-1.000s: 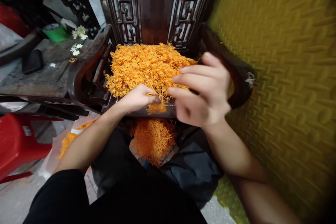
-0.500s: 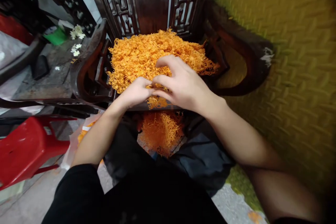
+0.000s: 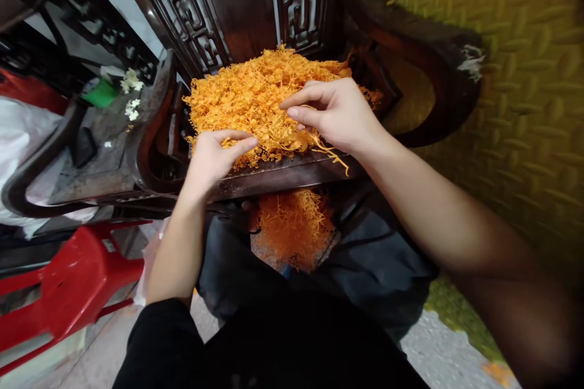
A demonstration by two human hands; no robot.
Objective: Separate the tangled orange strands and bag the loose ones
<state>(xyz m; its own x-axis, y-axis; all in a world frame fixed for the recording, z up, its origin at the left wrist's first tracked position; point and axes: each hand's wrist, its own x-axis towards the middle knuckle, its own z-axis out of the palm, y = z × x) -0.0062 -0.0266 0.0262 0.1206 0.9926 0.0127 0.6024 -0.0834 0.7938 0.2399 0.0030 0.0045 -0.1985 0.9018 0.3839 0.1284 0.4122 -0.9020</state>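
A heap of orange, thin, branching strands (image 3: 246,97) covers the seat of a dark carved wooden chair (image 3: 274,181). My right hand (image 3: 340,112) is over the heap's right side, thumb and forefinger drawn close together. A loose orange strand (image 3: 335,158) hangs below its curled fingers and seems held by them, though the grip is partly hidden. At the heap's front left edge, my left hand (image 3: 212,161) has its thumb and forefinger stretched out and slightly apart, with nothing visibly gripped.
Below the seat edge, more orange strands (image 3: 296,225) show between my knees. To the left are a red plastic stool (image 3: 86,279), a green round item (image 3: 100,92) and small white flowers (image 3: 132,109) on a wooden surface. A yellow textured mat (image 3: 524,103) stands at right.
My hands, together at the heap's front before, have moved apart. The right went right, with a strand now hanging under it; the left went slightly left. The view has shifted a little.
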